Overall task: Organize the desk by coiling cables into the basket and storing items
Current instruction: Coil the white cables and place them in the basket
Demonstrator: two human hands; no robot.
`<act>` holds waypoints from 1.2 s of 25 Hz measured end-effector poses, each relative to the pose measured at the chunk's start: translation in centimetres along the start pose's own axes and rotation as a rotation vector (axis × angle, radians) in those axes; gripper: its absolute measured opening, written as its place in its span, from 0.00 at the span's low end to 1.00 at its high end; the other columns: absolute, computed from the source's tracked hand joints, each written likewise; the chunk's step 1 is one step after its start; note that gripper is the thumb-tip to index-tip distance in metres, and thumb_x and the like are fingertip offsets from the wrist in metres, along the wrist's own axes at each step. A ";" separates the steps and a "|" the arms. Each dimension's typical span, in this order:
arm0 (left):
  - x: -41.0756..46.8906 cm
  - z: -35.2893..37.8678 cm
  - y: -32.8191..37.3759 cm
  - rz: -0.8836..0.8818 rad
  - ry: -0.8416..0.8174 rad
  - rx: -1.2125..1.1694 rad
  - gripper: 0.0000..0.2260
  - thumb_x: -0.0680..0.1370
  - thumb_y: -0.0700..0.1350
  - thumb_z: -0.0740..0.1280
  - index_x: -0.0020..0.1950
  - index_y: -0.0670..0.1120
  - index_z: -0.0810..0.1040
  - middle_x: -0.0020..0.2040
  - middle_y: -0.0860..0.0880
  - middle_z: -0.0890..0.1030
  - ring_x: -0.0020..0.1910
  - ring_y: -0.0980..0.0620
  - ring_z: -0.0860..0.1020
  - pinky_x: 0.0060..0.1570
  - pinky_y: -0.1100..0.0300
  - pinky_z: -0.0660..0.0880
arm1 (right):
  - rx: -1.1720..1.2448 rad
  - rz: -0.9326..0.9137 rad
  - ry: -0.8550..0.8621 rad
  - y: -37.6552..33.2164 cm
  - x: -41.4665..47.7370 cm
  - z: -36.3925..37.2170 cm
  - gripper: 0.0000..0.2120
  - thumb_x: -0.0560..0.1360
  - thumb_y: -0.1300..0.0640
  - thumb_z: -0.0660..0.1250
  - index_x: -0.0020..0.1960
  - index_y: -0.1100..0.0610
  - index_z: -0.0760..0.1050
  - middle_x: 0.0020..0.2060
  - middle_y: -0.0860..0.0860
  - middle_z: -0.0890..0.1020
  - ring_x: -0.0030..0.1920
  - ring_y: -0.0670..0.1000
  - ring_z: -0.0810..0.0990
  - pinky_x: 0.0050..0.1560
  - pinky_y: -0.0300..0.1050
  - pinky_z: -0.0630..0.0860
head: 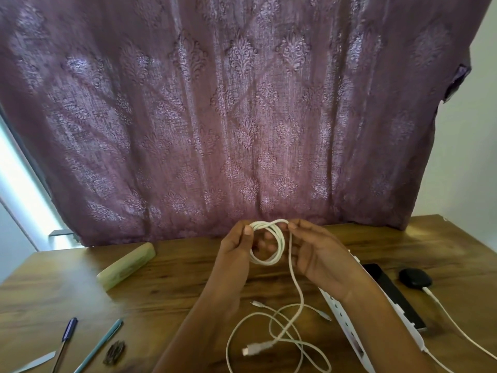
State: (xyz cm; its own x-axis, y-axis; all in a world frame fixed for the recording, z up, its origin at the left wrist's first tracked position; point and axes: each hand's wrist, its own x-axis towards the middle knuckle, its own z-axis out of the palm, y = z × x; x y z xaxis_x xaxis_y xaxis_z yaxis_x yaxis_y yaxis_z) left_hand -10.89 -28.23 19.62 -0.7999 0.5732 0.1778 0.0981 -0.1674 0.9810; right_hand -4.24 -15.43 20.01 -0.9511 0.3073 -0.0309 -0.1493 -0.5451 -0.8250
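White charging cable (281, 242), part-coiled above the brown wooden counter (183, 281): left hand (236, 251) grip pinches the loops, right hand (314, 254) grip pinches the strand. Keep loops even; feed the slack tail untwisted.

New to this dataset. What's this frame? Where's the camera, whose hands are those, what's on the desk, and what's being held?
There is no robot here. A person wears one camera on their head, looking forward and down at their own bare hands, so this is the only view.

The left hand and right hand each pinch a white cable, which is wound into a small loop between them. Its loose end trails down onto the wooden desk.

Also on the desk:
- a thinner cable
- two pens at the left
- a pale green case
- a small dark clip

At the right is a white wall with holes, probably the basket. Next to it are a flat black device and a round black item with its own white lead. A purple curtain hangs behind.
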 end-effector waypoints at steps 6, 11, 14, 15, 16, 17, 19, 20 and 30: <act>1.1 -1.6 0.5 -0.006 -0.171 0.374 0.10 0.79 0.37 0.61 0.52 0.47 0.79 0.49 0.49 0.84 0.51 0.53 0.80 0.54 0.64 0.74 | -0.039 -0.007 0.052 -0.1 0.5 0.2 0.08 0.76 0.69 0.57 0.42 0.66 0.74 0.32 0.57 0.80 0.28 0.48 0.79 0.31 0.36 0.77; 1.8 -2.0 1.7 -0.051 -0.189 0.430 0.10 0.76 0.42 0.67 0.43 0.56 0.83 0.42 0.53 0.85 0.46 0.56 0.82 0.57 0.56 0.76 | -0.259 0.016 0.048 -0.2 0.6 0.3 0.08 0.76 0.68 0.58 0.42 0.65 0.76 0.33 0.58 0.79 0.32 0.50 0.78 0.37 0.40 0.75; 1.7 -2.0 1.5 -0.048 -0.130 0.431 0.11 0.75 0.39 0.68 0.40 0.56 0.83 0.37 0.52 0.85 0.42 0.57 0.83 0.54 0.56 0.77 | -0.484 -0.097 0.106 0.1 0.6 0.3 0.07 0.76 0.65 0.62 0.42 0.59 0.78 0.38 0.55 0.82 0.40 0.51 0.80 0.48 0.46 0.76; 1.6 -1.9 1.4 -0.049 -0.095 0.400 0.11 0.75 0.38 0.68 0.41 0.54 0.83 0.37 0.51 0.85 0.41 0.56 0.83 0.53 0.56 0.77 | -0.621 -0.192 0.154 0.2 0.6 0.3 0.08 0.75 0.64 0.64 0.40 0.55 0.79 0.38 0.51 0.83 0.41 0.49 0.81 0.49 0.45 0.76; 1.4 -1.7 1.2 -0.057 -0.061 0.359 0.11 0.74 0.37 0.68 0.41 0.53 0.83 0.37 0.50 0.85 0.40 0.55 0.83 0.52 0.56 0.77 | -0.777 -0.318 0.219 0.3 0.7 0.1 0.10 0.74 0.63 0.66 0.39 0.51 0.80 0.38 0.48 0.83 0.42 0.47 0.81 0.49 0.42 0.76; 1.2 -1.4 1.0 -0.069 -0.031 0.314 0.10 0.74 0.37 0.67 0.42 0.51 0.84 0.37 0.49 0.85 0.40 0.55 0.83 0.51 0.57 0.77 | -0.927 -0.440 0.274 0.4 0.7 0.0 0.12 0.73 0.62 0.69 0.38 0.46 0.80 0.39 0.46 0.82 0.41 0.44 0.80 0.48 0.38 0.76; 0.9 -0.8 0.6 -0.088 0.025 0.238 0.08 0.75 0.36 0.67 0.46 0.46 0.84 0.38 0.49 0.86 0.40 0.54 0.84 0.50 0.57 0.78 | -1.062 -0.562 0.294 0.5 0.6 -0.1 0.15 0.71 0.62 0.71 0.39 0.41 0.80 0.36 0.40 0.81 0.40 0.41 0.80 0.43 0.31 0.75; 0.9 -0.6 0.5 -0.090 0.058 0.214 0.08 0.75 0.36 0.67 0.47 0.46 0.84 0.39 0.49 0.86 0.41 0.53 0.84 0.50 0.57 0.78 | -1.064 -0.569 0.289 0.5 0.6 -0.1 0.15 0.71 0.63 0.70 0.40 0.42 0.80 0.33 0.37 0.81 0.39 0.40 0.81 0.42 0.30 0.75; 0.8 -0.9 0.9 -0.044 0.205 0.147 0.08 0.74 0.37 0.68 0.45 0.49 0.83 0.39 0.50 0.86 0.41 0.55 0.84 0.49 0.59 0.78 | -0.521 -0.145 0.171 0.7 -0.4 0.1 0.11 0.67 0.56 0.73 0.46 0.61 0.82 0.46 0.65 0.83 0.43 0.55 0.79 0.46 0.46 0.76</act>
State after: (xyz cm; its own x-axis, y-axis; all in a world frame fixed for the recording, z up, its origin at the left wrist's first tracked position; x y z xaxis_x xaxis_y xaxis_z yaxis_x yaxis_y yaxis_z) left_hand -11.93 -28.62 20.57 -0.9071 0.4005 0.1297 0.1333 -0.0191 0.9909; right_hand -3.99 -16.05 19.52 -0.8672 0.4957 0.0480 -0.0804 -0.0443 -0.9958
